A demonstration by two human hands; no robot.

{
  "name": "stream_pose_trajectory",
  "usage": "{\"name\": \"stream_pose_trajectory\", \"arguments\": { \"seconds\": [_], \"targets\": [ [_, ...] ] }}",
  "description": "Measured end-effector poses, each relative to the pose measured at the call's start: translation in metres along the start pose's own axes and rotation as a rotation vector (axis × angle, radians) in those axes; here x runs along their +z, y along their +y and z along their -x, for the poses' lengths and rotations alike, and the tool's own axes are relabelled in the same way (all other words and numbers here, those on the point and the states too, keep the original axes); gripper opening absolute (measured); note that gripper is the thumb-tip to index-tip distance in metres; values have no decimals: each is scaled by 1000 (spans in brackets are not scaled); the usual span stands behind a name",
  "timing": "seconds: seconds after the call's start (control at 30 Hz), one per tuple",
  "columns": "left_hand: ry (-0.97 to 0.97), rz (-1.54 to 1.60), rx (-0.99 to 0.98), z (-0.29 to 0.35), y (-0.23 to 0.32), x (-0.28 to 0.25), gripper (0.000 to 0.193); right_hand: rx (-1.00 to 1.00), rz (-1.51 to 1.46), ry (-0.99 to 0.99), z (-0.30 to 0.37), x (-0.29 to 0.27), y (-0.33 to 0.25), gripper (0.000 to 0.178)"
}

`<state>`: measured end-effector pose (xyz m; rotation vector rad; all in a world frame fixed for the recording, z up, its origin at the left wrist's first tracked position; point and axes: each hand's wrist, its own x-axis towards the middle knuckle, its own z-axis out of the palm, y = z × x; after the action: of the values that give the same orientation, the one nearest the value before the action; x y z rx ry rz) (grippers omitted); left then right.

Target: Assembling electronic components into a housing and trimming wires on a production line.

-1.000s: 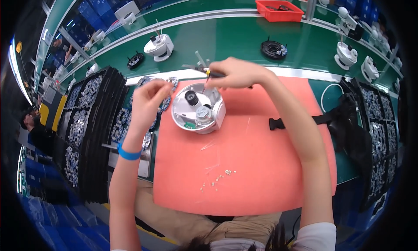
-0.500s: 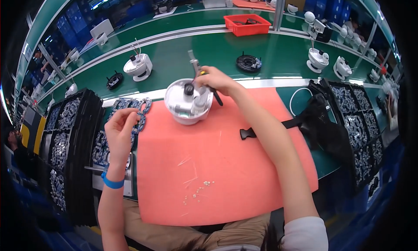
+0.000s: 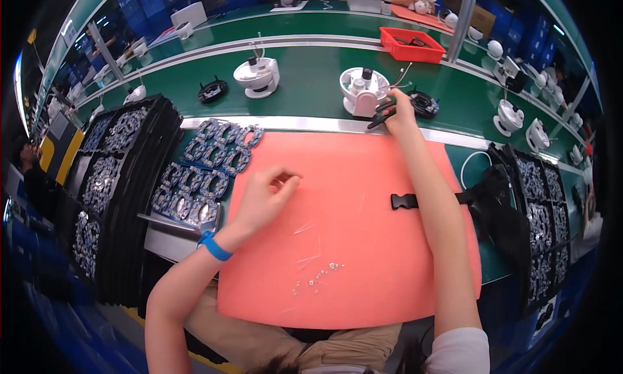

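At the mat's far edge, my right hand [image 3: 400,116] holds black-handled pliers [image 3: 381,114]; their jaws are hard to make out. Right beside it, a white round camera housing [image 3: 361,99] stands on the green bench, with a black cylinder inside and thin wires [image 3: 403,75] rising near my fingers. Whether the hand also touches the housing or wires, I cannot tell. Over the left part of the pink mat [image 3: 363,244], my left hand [image 3: 265,195] is curled, thumb and fingertips close together. Anything between them is too small to see.
Blue circuit boards [image 3: 211,147] lie left of the mat, near stacked black trays [image 3: 146,153]. Tiny white parts [image 3: 321,273] and clear strips [image 3: 305,230] lie on the mat. Another housing [image 3: 256,79], black round bases [image 3: 213,90] and a red bin [image 3: 412,46] stand farther back. A black strap [image 3: 403,201] lies at right.
The white housing has gone from the mat's far edge to the green bench beyond, and my right hand has moved there with the pliers. My left hand has come off the boards over the mat.
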<state>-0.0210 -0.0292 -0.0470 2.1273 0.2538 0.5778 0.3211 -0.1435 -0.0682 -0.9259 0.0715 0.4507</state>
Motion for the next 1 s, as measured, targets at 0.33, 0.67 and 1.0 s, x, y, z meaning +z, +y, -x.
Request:
{"name": "stream_pose_trajectory", "arguments": {
  "seconds": [0.33,0.67,1.0],
  "targets": [
    [52,16,96,9,-11,7,39,-580,405,-133,88,74,21,36],
    [-358,421,-79,20,23,-2,26,-411,541,-731,207,100,67,51],
    [-116,292,-100,11,15,2,33,325,573,-738,205,90,76,30]
  ]
}}
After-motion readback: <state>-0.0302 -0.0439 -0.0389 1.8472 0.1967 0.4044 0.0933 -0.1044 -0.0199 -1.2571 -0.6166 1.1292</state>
